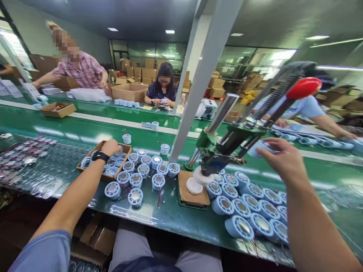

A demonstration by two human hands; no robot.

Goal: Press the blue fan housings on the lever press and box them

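My left hand (111, 147), with a dark band at the wrist, reaches into a cardboard box (126, 160) of light blue plastic rings (115, 163). Its fingers curl downward among the rings, and what they grip is hidden. To the right of the hand press, my right hand (279, 155) pinches a light blue round housing (257, 148), slightly blurred. Between my arms stands the hand press (224, 147) with its red lever handle (304, 88). Its white pressing head (202, 176) hangs just above a white round pad (194, 186) on a brown-topped base.
Blue round units with silver discs (136, 196) and red wires stand left of the press. More units (245, 206) are packed to its right. Small metallic parts (27, 156) cover the far left. A slanted grey post (195, 90) rises behind. Several people work across the green belt (136, 138).
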